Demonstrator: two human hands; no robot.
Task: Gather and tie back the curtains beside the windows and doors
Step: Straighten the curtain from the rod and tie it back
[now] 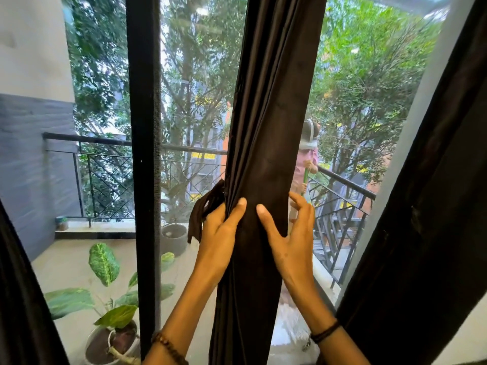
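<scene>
The gathered curtain [266, 143] hangs just right of the door frame [143, 127]. The left hand [220, 233] pinches its folds; the right hand [292, 238] wraps round its far edge, fingers spread. Best to squeeze the bundle tight, then draw the tie [204, 209], dangling between frame and curtain, around it.

left hand [218, 233]: brown bead bracelet [168, 347] | right hand [292, 243]: black band [325, 335], perhaps cord

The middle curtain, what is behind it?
Beside the curtain you see glass, then a railing and trees. A person in pink shows partly at its right edge; the rest is covered. The left hand and right hand grip it.
</scene>
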